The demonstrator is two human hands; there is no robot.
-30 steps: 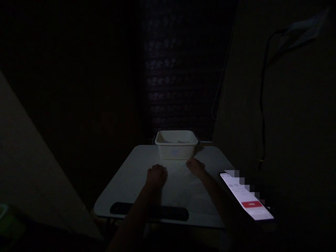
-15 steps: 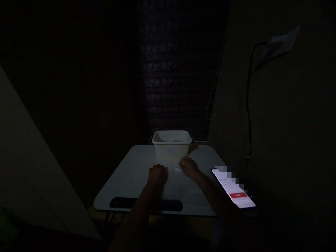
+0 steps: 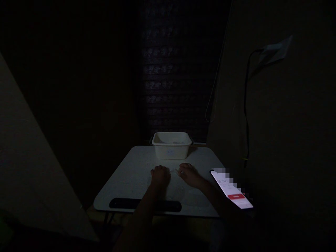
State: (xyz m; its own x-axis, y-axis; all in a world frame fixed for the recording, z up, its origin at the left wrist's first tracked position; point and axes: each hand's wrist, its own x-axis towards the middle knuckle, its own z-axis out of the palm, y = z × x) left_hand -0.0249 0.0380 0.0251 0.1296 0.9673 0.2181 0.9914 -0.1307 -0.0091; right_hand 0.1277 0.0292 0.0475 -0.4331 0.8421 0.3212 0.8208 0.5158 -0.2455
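In the dim head view, my right hand [image 3: 189, 175] is over the middle of the white table, with its thumb and fingertips closed on a small clear plastic piece [image 3: 173, 171], perhaps a little bag. The plastic reaches toward my left hand [image 3: 159, 175], which rests low over the table with fingers curled. Whether the left fingers hold the plastic's other edge is too dark to tell. Just beyond both hands stands a white plastic tub [image 3: 172, 151], with pale contents that I cannot make out.
The folding table [image 3: 123, 178] has a dark slot [image 3: 123, 203] along its near edge. A lit phone [image 3: 233, 190] lies at the right edge. A cable [image 3: 246, 105] hangs from a wall socket at right. A dark blind [image 3: 160, 70] covers the back.
My right hand has moved slightly nearer and lower, with the clear plastic now between the two hands. My left hand has shifted a little to the right. The view has tilted slightly.
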